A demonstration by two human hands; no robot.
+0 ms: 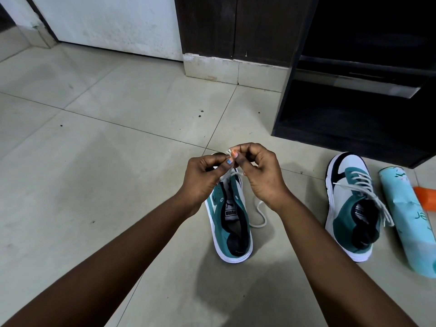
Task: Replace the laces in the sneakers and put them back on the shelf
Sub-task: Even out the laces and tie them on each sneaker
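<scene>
Left hand (pixel 203 178) and right hand (pixel 257 173) fingers pinch the thin white cord lace (pixel 228 152) above the teal-and-white sneaker (pixel 230 223). Lace appears limp, light; grip near its tip.

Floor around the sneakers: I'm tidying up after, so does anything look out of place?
Two things lie on the tiles right of the laced sneaker: a pale blue cylinder on its side and an orange object at the frame's edge. The laced sneaker's lace ends trail loose.

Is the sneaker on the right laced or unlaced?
Laced. White lace criss-crosses the right sneaker; its loose ends trail untied over the side.
</scene>
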